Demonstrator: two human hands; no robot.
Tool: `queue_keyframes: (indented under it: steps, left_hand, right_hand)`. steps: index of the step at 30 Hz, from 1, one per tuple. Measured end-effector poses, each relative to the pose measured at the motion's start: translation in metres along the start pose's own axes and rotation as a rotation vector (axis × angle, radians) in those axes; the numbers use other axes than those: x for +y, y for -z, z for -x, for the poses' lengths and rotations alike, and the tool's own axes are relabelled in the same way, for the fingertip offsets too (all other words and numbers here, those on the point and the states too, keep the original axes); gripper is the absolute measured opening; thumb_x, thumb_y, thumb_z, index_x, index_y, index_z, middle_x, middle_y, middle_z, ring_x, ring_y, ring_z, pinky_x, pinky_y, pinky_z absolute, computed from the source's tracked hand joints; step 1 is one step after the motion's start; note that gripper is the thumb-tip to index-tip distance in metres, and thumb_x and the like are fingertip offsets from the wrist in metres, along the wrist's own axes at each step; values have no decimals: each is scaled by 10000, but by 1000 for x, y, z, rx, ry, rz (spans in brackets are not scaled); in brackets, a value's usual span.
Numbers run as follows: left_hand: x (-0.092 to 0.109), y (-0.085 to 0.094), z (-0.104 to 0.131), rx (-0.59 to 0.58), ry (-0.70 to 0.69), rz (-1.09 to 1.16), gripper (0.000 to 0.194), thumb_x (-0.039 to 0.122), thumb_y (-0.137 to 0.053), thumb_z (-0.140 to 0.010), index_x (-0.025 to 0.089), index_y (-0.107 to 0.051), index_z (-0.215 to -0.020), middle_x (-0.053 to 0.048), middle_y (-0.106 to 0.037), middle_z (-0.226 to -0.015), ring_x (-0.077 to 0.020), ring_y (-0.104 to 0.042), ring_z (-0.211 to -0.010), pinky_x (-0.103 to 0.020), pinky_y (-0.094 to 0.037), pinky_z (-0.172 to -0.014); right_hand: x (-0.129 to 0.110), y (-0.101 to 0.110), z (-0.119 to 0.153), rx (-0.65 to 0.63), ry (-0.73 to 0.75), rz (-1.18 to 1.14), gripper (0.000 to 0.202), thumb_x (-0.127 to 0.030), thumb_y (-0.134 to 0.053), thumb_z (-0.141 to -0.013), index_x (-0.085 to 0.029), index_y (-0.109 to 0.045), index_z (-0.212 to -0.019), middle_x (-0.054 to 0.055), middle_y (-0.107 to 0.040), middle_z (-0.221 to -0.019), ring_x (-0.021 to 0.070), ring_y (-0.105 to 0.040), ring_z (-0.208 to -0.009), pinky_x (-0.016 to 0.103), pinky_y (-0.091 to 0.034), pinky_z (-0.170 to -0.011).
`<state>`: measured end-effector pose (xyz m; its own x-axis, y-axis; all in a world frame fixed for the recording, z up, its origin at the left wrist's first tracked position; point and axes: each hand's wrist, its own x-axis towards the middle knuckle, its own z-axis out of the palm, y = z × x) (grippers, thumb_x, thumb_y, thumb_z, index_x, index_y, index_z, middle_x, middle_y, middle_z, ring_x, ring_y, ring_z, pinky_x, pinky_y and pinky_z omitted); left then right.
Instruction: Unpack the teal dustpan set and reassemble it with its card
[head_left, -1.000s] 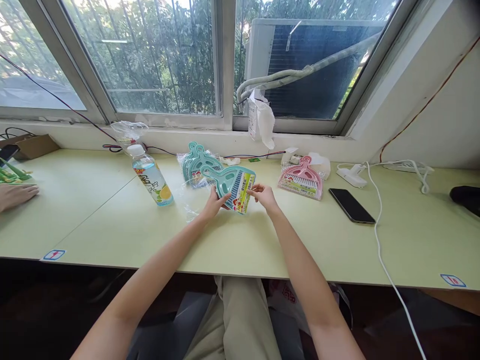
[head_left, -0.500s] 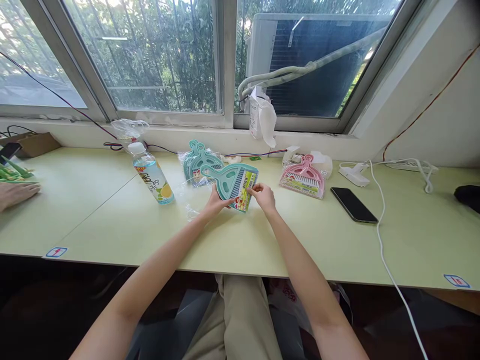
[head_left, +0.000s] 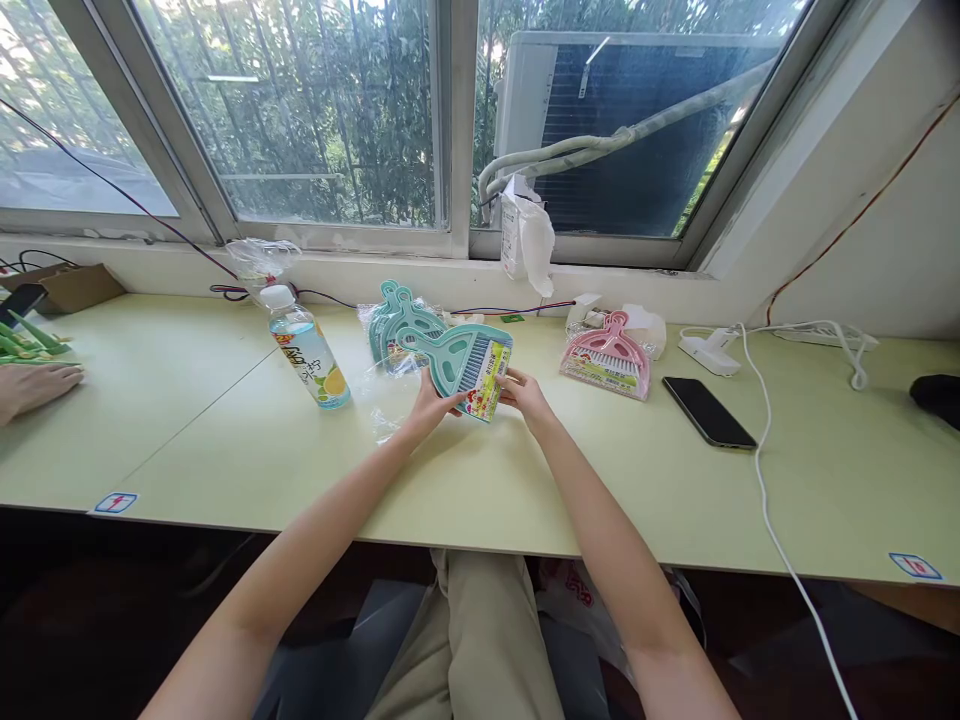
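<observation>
A teal mini dustpan and brush set (head_left: 451,362) is held tilted above the table, its handle pointing up and left. A yellow-green printed label covers its bristle end. My left hand (head_left: 431,408) grips its lower left edge, thumb on the front and fingers partly hidden behind. My right hand (head_left: 525,392) pinches the right edge by the label, its fingertips partly behind it. Just beyond lie more teal dustpan sets (head_left: 397,318) in clear plastic wrap. Crumpled clear plastic (head_left: 384,425) lies left of my left hand.
A drink bottle (head_left: 311,355) stands on the left. To the right are pink dustpan sets (head_left: 611,358), a black phone (head_left: 709,412), a white adapter (head_left: 709,352) and a white cable (head_left: 763,480) crossing the table edge. Another person's hand (head_left: 37,388) rests at far left.
My right hand's fingers have shifted from the label's front edge to partly behind it. The dustpan set has moved slightly left; my left hand keeps its grip.
</observation>
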<state>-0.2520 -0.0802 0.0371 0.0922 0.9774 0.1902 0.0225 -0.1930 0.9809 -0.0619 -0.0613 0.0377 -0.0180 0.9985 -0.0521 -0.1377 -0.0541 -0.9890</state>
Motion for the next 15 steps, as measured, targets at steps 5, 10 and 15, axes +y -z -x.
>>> queue_keyframes:
  steps: [5,10,15]
  left_hand:
    - [-1,1,-1,-12,2,-20,727,389,-779,-615,224,-315,-1150,-47,-560,-1047,-167,-649,-769,-243,-546,-480]
    - [1,-1,0,-26,14,-27,771,363,-811,-569,232,-306,-1137,-26,-559,-1009,-147,-636,-736,-219,-531,-461]
    - [0,-2,-1,-26,-5,-22,786,329,-831,-539,226,-303,-1112,-12,-543,-976,-135,-624,-704,-215,-518,-442]
  right_hand:
    - [-2,-3,2,64,3,-66,242,-282,-705,-740,-173,-601,-929,51,-711,-890,140,-675,-664,283,-565,-682]
    - [-1,-3,2,116,6,-52,209,-290,-712,-742,-176,-611,-885,21,-709,-816,113,-655,-590,240,-554,-595]
    - [0,-2,1,143,22,-35,228,-307,-740,-703,-187,-618,-854,0,-694,-759,89,-610,-528,218,-533,-537]
